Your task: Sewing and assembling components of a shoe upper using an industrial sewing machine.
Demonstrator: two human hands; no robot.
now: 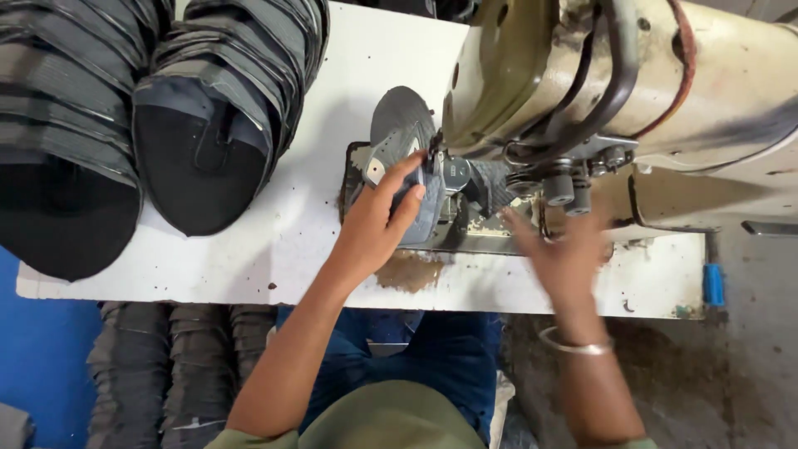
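Observation:
My left hand (378, 223) grips a grey and blue shoe-upper piece (402, 133) and presses it against the needle area of a cream sewing machine (632, 75). The piece curves up behind the presser foot (453, 173). My right hand (564, 249) is blurred, fingers spread, just right of the needle plate (465, 237) and below the machine's knobs. It holds nothing that I can make out. A metal bangle (575, 345) circles my right wrist.
Two tall stacks of grey and black upper pieces (199, 125) lie on the white table (274, 249) at the left. More stacks (166, 374) stand below the table edge. A blue spool (713, 284) sits at the table's right edge.

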